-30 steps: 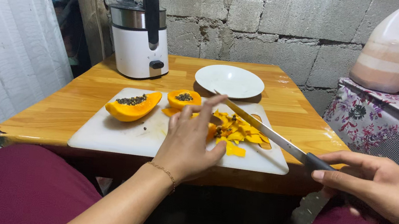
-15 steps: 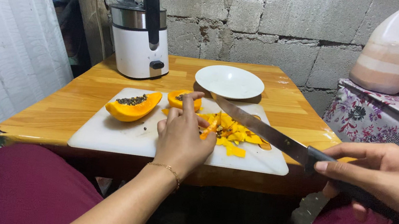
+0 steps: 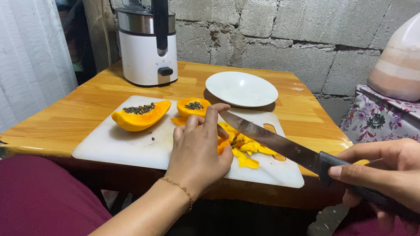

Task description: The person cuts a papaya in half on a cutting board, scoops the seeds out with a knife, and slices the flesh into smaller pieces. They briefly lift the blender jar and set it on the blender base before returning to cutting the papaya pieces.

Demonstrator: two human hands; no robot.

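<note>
Two hands work over the white plastic cutting board (image 3: pixel 113 147): the left hand (image 3: pixel 198 150) pinches an orange papaya strip (image 3: pixel 223 144). The right hand (image 3: pixel 401 174) grips the long black-handled steel knife (image 3: pixel 275 142), whose blade hangs just above those fingers, so a slip could nick them.

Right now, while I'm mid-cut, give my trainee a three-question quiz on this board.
1. True or false: the right hand holds the knife with its blade over the white cutting board.
2. How many papaya pieces with seeds showing lie left of the left hand?
3. What stands behind the board, beside the blender: A a cup, B a white plate, C a pan?

Key: 1 true; 2 two, a long papaya half and a small papaya end; 3 B.
</note>
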